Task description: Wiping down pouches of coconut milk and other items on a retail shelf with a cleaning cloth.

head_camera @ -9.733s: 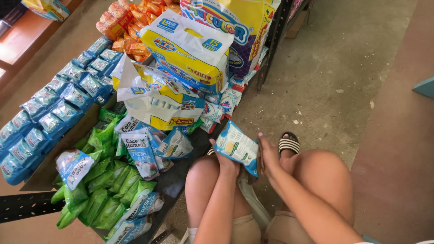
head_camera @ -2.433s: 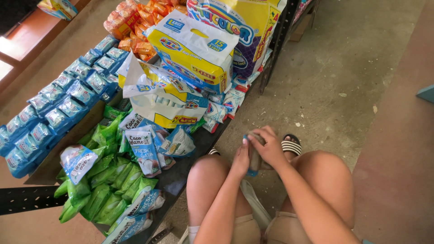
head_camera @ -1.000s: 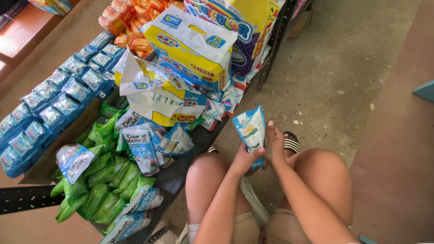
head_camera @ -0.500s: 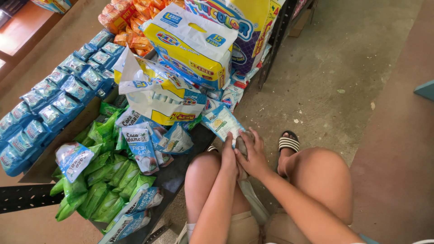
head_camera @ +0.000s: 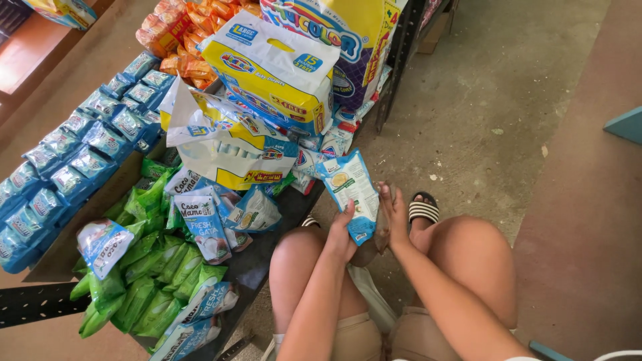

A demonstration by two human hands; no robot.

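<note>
Two bare hands meet between the person's knees around one blue-and-white plastic pouch (head_camera: 350,194), which stands nearly upright, its top leaning toward the shelf. The left hand (head_camera: 342,234) wraps the pouch's lower left edge with the thumb on its front; the right hand (head_camera: 394,215) lies flat against its right edge and back, fingers straight, so both grips are closed on the pouch. The pouch sits just beside the dark shelf edge (head_camera: 267,257), apart from the goods on it. On that shelf lie a heap of green sachets (head_camera: 150,281), several blue-and-white coconut-milk pouches (head_camera: 200,224), rows of small blue packets (head_camera: 73,164), a yellow-and-white diaper pack (head_camera: 274,73) and orange snack bags (head_camera: 180,40). To the right the bare concrete floor (head_camera: 495,100) gives open room, with only a striped sandal (head_camera: 422,210) by the right hand. Half a second ago the pouch lay tilted lower and further left, close to the shelf's front; now it is raised and turned upright with its printed face to the camera, and the right hand has slid from on top of it to its side.
</note>
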